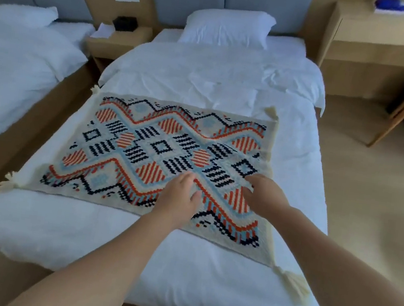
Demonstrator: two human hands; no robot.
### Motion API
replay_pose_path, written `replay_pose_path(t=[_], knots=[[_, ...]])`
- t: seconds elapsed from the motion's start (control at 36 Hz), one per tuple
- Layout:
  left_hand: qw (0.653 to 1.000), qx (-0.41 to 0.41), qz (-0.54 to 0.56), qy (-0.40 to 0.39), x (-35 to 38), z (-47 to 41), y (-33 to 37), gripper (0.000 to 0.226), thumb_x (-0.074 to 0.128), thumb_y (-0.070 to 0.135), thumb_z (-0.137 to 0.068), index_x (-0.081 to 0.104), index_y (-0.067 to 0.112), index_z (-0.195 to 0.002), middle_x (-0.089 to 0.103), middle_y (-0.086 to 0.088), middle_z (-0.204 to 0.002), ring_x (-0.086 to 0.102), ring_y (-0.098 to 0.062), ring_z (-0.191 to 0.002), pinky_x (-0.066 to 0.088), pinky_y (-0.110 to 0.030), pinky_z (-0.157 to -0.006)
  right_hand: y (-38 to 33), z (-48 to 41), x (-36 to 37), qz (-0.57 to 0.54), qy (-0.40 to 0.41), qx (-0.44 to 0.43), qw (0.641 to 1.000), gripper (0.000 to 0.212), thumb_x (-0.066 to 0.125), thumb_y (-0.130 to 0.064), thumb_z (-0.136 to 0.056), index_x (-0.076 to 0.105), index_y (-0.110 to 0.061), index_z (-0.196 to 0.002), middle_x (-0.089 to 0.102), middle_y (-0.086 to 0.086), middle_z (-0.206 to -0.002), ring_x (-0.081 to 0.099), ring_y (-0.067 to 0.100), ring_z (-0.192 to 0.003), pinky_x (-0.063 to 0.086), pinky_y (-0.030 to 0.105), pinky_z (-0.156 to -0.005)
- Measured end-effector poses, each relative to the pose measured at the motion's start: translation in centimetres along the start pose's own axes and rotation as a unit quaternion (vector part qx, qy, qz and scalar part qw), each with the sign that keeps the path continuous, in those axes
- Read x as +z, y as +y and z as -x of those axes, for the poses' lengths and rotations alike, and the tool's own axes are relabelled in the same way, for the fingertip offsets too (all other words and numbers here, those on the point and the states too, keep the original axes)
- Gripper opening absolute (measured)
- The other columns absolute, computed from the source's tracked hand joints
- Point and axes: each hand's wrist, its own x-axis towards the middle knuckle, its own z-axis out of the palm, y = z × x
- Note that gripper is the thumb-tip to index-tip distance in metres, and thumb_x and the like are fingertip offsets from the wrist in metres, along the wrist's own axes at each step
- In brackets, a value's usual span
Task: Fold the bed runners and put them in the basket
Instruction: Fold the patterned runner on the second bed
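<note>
The bed runner (160, 147) lies flat across the bed (231, 84), probably spread for an even fold. Toward its 5 o'clock, the left hand (182, 194) presses open-palmed; whether the right hand (265, 193) beside it pinches is unclear.

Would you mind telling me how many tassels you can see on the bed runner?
4, one at each corner of the bed runner: far-left tassel, far-right tassel, near-left tassel, near-right tassel. More may be hidden beneath it.
</note>
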Motion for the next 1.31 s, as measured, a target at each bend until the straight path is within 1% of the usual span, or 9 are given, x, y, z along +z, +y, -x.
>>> replay_pose_path(t=[0.08, 0.22, 0.42, 0.58, 0.67, 0.78, 1.0, 1.17, 1.31], knots=[[1.000, -0.003, -0.014, -0.026, -0.2, -3.0, -1.0, 0.058, 0.035, 0.038, -0.100, 0.020, 0.013, -0.149, 0.014, -0.002, -0.158, 0.011, -0.015, -0.143, 0.011, -0.031, -0.115, -0.1, -3.0, 0.8, 0.009, -0.028, 0.003, 1.000, 0.034, 0.045, -0.031, -0.097, 0.056, -0.014, -0.123, 0.053, 0.006, -0.131, 0.059, 0.026, -0.105, 0.052, 0.042, -0.086], [0.997, -0.005, -0.043, -0.057, 0.6, -8.3, -2.6, 0.060, 0.033, 0.039, -0.100, 0.011, 0.016, -0.151, 0.004, 0.001, -0.159, 0.001, -0.013, -0.144, 0.005, -0.030, -0.115, 0.7, -6.9, 2.5, 0.031, -0.081, 0.034, 0.996, 0.044, 0.042, -0.035, -0.098, 0.042, -0.016, -0.138, 0.039, 0.009, -0.145, 0.047, 0.031, -0.123, 0.047, 0.044, -0.095], [0.990, 0.025, -0.081, -0.109, 4.9, -16.4, -5.0, 0.062, 0.028, 0.039, -0.100, 0.002, 0.015, -0.151, -0.006, -0.001, -0.159, -0.007, -0.014, -0.144, -0.003, -0.029, -0.113, 3.7, -12.4, 5.1, 0.042, -0.120, 0.083, 0.988, 0.057, 0.038, -0.040, -0.099, 0.021, -0.021, -0.150, 0.008, 0.007, -0.161, 0.012, 0.028, -0.146, 0.026, 0.045, -0.114], [0.978, 0.054, -0.117, -0.164, 9.7, -24.3, -8.4, 0.063, 0.026, 0.041, -0.100, -0.003, 0.016, -0.150, -0.012, -0.001, -0.158, -0.011, -0.014, -0.144, -0.006, -0.030, -0.113, 5.6, -17.7, 9.8, 0.057, -0.142, 0.129, 0.980, 0.061, 0.035, -0.044, -0.100, 0.014, -0.022, -0.152, -0.001, 0.007, -0.161, 0.003, 0.029, -0.147, 0.027, 0.045, -0.113], [0.972, 0.066, -0.132, -0.184, 12.7, -28.7, -10.2, 0.063, 0.024, 0.042, -0.100, -0.004, 0.016, -0.150, -0.014, -0.002, -0.158, -0.012, -0.016, -0.144, -0.004, -0.033, -0.116, 6.5, -20.9, 12.9, 0.046, -0.153, 0.144, 0.977, 0.063, 0.033, -0.047, -0.100, 0.009, -0.023, -0.153, -0.009, 0.008, -0.161, -0.003, 0.029, -0.147, 0.016, 0.046, -0.116], [0.966, 0.092, -0.156, -0.186, 17.1, -34.7, -12.6, 0.066, 0.021, 0.047, -0.099, -0.009, 0.016, -0.149, -0.018, -0.003, -0.157, -0.015, -0.017, -0.143, -0.008, -0.032, -0.112, 7.7, -25.6, 16.9, 0.064, -0.137, 0.150, 0.977, 0.071, 0.026, -0.056, -0.098, -0.005, -0.022, -0.153, -0.019, 0.009, -0.158, -0.015, 0.030, -0.145, -0.002, 0.043, -0.116], [0.961, 0.140, -0.185, -0.154, 24.7, -43.7, -14.8, 0.071, 0.002, 0.063, -0.091, -0.028, 0.020, -0.139, -0.034, -0.001, -0.148, -0.036, -0.012, -0.131, -0.023, -0.034, -0.107, 12.5, -33.6, 21.5, 0.120, -0.080, 0.143, 0.979, 0.082, 0.007, -0.070, -0.089, -0.015, -0.021, -0.151, -0.025, 0.008, -0.156, -0.025, 0.026, -0.142, -0.016, 0.042, -0.111], [0.967, 0.156, -0.176, -0.101, 28.3, -48.1, -15.3, 0.079, -0.007, 0.069, -0.084, -0.026, 0.020, -0.143, -0.034, -0.001, -0.148, -0.032, -0.014, -0.137, -0.022, -0.036, -0.110, 17.2, -39.8, 21.1, 0.157, -0.020, 0.129, 0.979, 0.089, -0.010, -0.076, -0.081, -0.018, -0.020, -0.149, -0.030, 0.006, -0.152, -0.031, 0.022, -0.139, -0.016, 0.041, -0.114], [0.969, 0.178, -0.159, -0.066, 30.0, -49.4, -16.2, 0.077, -0.005, 0.067, -0.087, -0.024, 0.019, -0.145, -0.031, -0.002, -0.152, -0.032, -0.014, -0.137, -0.021, -0.037, -0.111, 20.5, -45.9, 18.7, 0.169, 0.010, 0.123, 0.978, 0.082, -0.007, -0.071, -0.087, -0.011, -0.019, -0.151, -0.019, 0.008, -0.157, -0.020, 0.023, -0.144, -0.013, 0.040, -0.115]])
